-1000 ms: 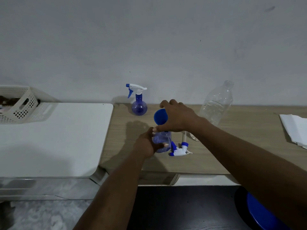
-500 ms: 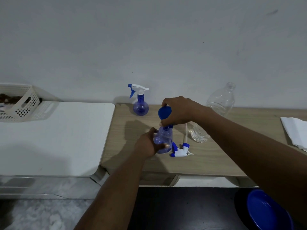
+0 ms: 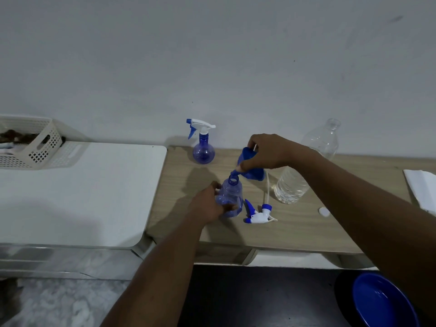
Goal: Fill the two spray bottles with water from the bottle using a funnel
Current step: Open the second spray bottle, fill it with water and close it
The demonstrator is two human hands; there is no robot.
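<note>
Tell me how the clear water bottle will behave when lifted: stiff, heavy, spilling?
The water bottle probably dents when squeezed: its clear wall is ribbed. It holds water low down, so likely bottom-heavy. Its neck looks open, a white cap lies apart, so tilting may spill.

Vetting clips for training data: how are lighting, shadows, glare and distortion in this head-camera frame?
Head view: dim, bluish light, no strong glare; the right hand holding the funnel and the left hand gripping the open spray bottle throw soft shadows leftward on the wooden table; wide-angle lens stretches the near forearms.
</note>
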